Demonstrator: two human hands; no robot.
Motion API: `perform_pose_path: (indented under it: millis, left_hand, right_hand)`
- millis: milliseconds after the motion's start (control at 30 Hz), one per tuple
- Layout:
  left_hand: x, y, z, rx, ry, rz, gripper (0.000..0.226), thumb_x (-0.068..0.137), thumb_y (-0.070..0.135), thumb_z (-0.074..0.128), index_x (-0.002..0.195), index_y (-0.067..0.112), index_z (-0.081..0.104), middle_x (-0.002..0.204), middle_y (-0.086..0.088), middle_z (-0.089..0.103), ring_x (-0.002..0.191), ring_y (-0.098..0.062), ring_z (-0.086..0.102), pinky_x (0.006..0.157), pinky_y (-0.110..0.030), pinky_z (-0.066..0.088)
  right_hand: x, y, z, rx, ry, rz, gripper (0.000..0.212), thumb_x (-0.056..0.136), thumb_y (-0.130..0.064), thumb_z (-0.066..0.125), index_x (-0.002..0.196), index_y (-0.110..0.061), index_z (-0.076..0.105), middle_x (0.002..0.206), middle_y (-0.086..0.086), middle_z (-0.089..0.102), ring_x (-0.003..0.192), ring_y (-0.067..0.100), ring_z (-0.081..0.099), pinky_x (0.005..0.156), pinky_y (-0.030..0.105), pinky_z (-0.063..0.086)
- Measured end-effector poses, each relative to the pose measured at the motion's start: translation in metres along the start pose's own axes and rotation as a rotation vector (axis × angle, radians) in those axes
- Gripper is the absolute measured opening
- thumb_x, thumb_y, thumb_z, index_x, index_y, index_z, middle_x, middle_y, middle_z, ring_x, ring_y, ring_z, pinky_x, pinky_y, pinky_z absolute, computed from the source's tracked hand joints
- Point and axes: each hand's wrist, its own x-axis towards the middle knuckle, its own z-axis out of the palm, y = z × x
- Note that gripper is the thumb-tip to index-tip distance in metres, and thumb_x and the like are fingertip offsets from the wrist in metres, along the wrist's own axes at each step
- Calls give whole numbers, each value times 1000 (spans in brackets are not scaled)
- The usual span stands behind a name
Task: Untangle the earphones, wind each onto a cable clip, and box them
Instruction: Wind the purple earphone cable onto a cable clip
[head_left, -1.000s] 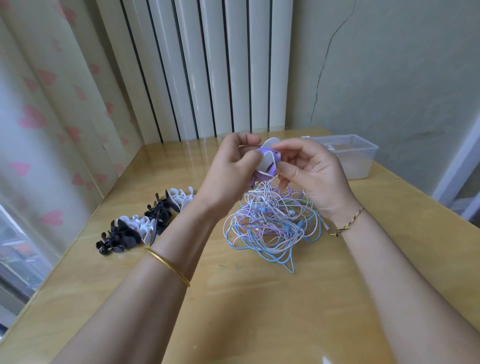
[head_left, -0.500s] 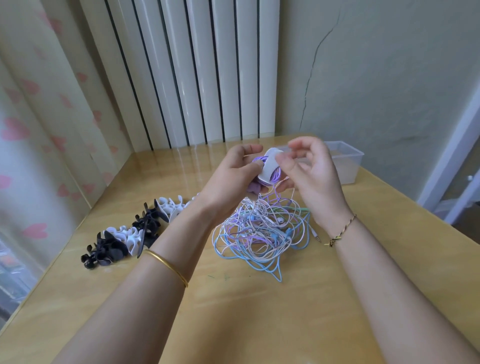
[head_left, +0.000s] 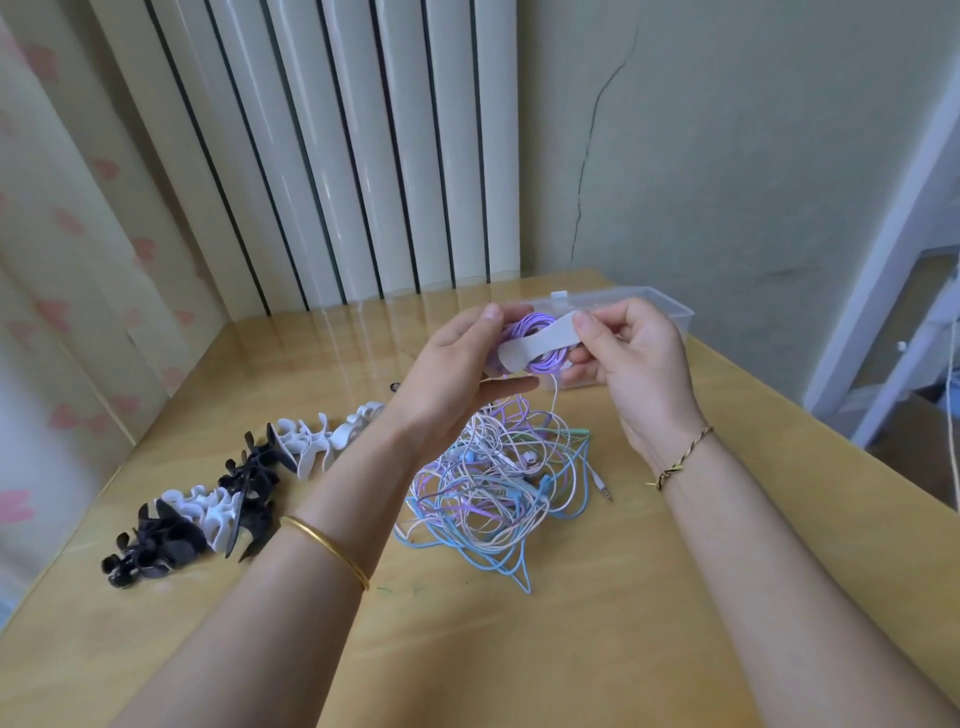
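Purple cord: one earphone (head_left: 531, 326) wound into a tight coil and held above the middle of the table (head_left: 571, 639), just in front of the box. A thin strand hangs from the coil down toward the tangle.

Cable clip (head_left: 540, 345): white, laid across the coil with one end toward each hand.

Left hand (head_left: 457, 374): thumb over the top and fingers curled beneath, gripping the coil, probably so that the turns cannot spring loose.

Right hand (head_left: 636, 358): thumb and forefinger pinch the clip's free end, probably to fold it over and fasten it. This set appears wound but not yet boxed.

Tangle (head_left: 493, 478): blue, pink, white and lilac cords heaped mid-table under the hands, handy for the next pick. A jack plug (head_left: 605, 488) lies at its right side.

Box (head_left: 672, 312): clear plastic with no lid on, near the far right corner and partly hidden by the hands. Its contents cannot be told.

Spare clips (head_left: 234, 493): black and white, in a row toward the left edge beside the left forearm, within easy reach.
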Motion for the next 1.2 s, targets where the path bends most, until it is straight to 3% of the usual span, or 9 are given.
perform_pose_path:
  millis: [67, 233, 367, 500, 600, 700, 800, 1000, 1200]
  left_hand:
    - [5, -4, 2, -5, 27, -31, 28, 103, 22, 37, 112, 13, 62, 103, -15, 57, 89, -21, 60, 85, -38, 57]
    - [16, -13, 14, 1, 73, 65, 24, 100, 6, 40, 107, 7, 63, 97, -11, 66, 89, -19, 65, 84, -29, 56]
    - [24, -17, 29, 251, 124, 242, 23, 94, 3, 53, 97, 19, 68, 92, 5, 71, 85, -6, 67, 84, -26, 55]
    - [36, -22, 38, 515, 301, 346, 16, 84, 17, 69, 85, 33, 68, 97, 1, 58, 84, -5, 55, 80, -12, 43]
    - [44, -24, 48, 301, 318, 228, 15, 84, 12, 69, 78, 25, 66, 84, -2, 63, 74, -14, 58, 71, -27, 54]
    - [45, -19, 60, -80, 299, 24, 18, 88, -5, 60, 79, 11, 60, 77, -5, 63, 66, -10, 62, 67, -20, 56]
    - [53, -13, 60, -191, 233, -68, 17, 86, -12, 58, 80, 4, 60, 76, -9, 64, 60, -10, 63, 68, -18, 56]
    - [72, 0, 55, 40, 197, -64, 21, 87, 10, 68, 69, 10, 56, 56, 2, 59, 49, -3, 57, 71, -24, 57]
    - [104, 0, 68, 268, 250, -4, 20, 86, 1, 64, 79, 12, 48, 72, -2, 56, 57, -9, 56, 61, -25, 56]
  right_hand:
    - [4, 1, -5, 4, 53, 37, 13, 94, -9, 57, 82, -9, 50, 66, 8, 57, 44, 12, 59, 59, 33, 54]
    - [15, 3, -15, 12, 148, 102, 10, 97, -10, 51, 93, -2, 48, 64, 8, 55, 39, 10, 57, 60, 33, 52]
    - [23, 3, -20, 13, 216, 121, 10, 97, -9, 49, 89, -5, 46, 61, 7, 52, 36, 8, 52, 58, 36, 50]
    - [28, 5, -22, 58, 280, 132, 16, 98, -8, 48, 85, 0, 50, 58, 6, 49, 35, 7, 50, 53, 30, 51]
    - [29, 7, -18, 161, 318, 154, 26, 98, -7, 46, 73, -5, 50, 58, 6, 47, 35, 6, 50, 49, 26, 50]
    - [29, 7, -14, 326, 357, 199, 15, 99, -6, 44, 91, 2, 53, 59, 6, 46, 36, 5, 51, 50, 24, 52]
    - [32, 6, -15, 461, 381, 226, 15, 99, -4, 44, 88, 3, 53, 59, 7, 46, 37, 7, 52, 55, 24, 55]
    - [40, -1, -31, 423, 233, 224, 17, 96, -1, 47, 79, -4, 50, 73, 11, 52, 54, 14, 53, 56, 28, 56]
    - [62, -9, -67, -131, -81, 350, 15, 92, -7, 54, 84, -15, 62, 76, 4, 59, 63, 15, 57, 51, 26, 54]
